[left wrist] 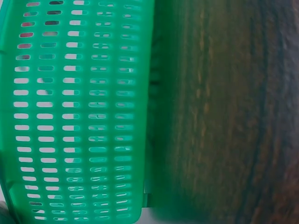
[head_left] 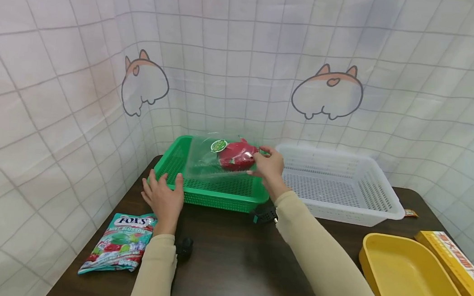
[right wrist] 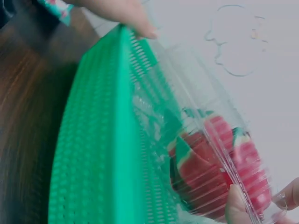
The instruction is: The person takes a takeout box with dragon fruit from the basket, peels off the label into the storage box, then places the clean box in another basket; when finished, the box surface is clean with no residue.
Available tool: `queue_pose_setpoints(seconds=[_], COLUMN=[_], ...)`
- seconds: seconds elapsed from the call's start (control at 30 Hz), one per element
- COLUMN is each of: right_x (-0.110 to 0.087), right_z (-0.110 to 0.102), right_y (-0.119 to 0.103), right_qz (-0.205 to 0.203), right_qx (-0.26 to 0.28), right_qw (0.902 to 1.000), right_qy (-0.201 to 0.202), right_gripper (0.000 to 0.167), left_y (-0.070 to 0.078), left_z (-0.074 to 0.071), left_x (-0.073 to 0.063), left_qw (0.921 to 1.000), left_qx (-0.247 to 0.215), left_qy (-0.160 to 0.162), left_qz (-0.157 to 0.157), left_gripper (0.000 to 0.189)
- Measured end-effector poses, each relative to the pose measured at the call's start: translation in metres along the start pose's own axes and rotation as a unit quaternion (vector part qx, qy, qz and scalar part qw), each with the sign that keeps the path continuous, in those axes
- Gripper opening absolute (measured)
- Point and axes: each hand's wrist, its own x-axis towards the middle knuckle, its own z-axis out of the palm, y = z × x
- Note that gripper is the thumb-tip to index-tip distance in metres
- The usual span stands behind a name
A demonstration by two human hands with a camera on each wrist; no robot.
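Observation:
My right hand (head_left: 270,166) pinches the right end of a clear plastic pack with a red dragon fruit (head_left: 238,156) and a green round label in it. Tilted, the clear plastic pack (right wrist: 210,88) hangs over the green basket (head_left: 217,200). Thumb and fingertips grip its edge in the right wrist view. At the basket's front left corner, my left hand (head_left: 164,198) rests with its fingers spread at the rim. The left wrist view is mostly filled by the slotted green basket wall (left wrist: 84,109).
A white basket (head_left: 339,213) stands right of the green one. Front right are a yellow tray (head_left: 408,271) and a yellow box (head_left: 455,268). A FOX'S candy bag (head_left: 121,245) lies by my left forearm. A small orange packet (head_left: 410,213) lies at the right edge.

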Motion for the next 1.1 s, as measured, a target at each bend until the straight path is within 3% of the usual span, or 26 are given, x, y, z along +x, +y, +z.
queue_pose_setpoints(seconds=[0.2,0.5,0.67,0.8,1.1], right_x=[-0.009,-0.028,-0.049,-0.066,-0.113], right_z=[-0.036,-0.081,-0.103,-0.122,-0.163], right_y=[-0.011,-0.018,-0.029,-0.033,-0.015], right_qz=[-0.006,0.011,-0.009,-0.015,-0.005], right_qx=[0.021,0.009,0.004,0.005,-0.008], right_qw=[0.9998,0.9994,0.9989,0.9981,0.9967], right_qy=[-0.002,-0.032,-0.047,-0.059,-0.080], right_gripper=[0.043,0.051,0.052,0.052,0.050], left_y=[-0.004,-0.007,-0.005,-0.002,0.005], left_z=[0.000,0.000,0.002,0.003,0.006], left_x=[0.000,-0.003,-0.002,-0.002,-0.005], left_qw=[1.0000,0.9999,0.9995,0.9994,0.9997], left_qx=[0.006,0.009,0.018,0.025,0.020], left_qy=[-0.006,0.003,0.025,0.023,0.011], left_qz=[0.003,0.005,0.005,0.000,-0.002], left_gripper=[0.058,0.055,0.062,0.068,0.067])
